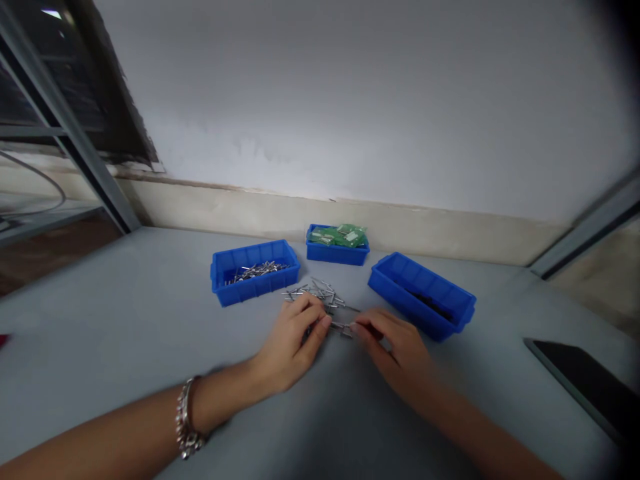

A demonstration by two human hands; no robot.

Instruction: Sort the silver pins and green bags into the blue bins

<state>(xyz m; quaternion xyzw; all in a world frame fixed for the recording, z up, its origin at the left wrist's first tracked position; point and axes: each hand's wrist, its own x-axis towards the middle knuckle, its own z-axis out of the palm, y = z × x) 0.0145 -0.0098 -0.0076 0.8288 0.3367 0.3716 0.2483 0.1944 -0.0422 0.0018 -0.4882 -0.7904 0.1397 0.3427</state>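
Note:
My left hand (295, 343) is closed in a pinch, thumb against forefinger, on a thin silver metal pin (339, 325) that sticks out to the right. Just across from it, my right hand (397, 347) pinches at the pin's other end; any small part between those fingertips is too small to make out. A loose pile of similar metal pins (320, 290) lies on the table right behind my hands, partly covered by the left fingers.
At the left, a blue bin (255, 283) holds many silver pins. Green plastic packets (340, 235) fill a smaller blue bin (337, 255) by the wall. Dark small pieces (433, 305) lie in the right blue bin (410, 307). A dark flat object (585, 380) rests at far right.

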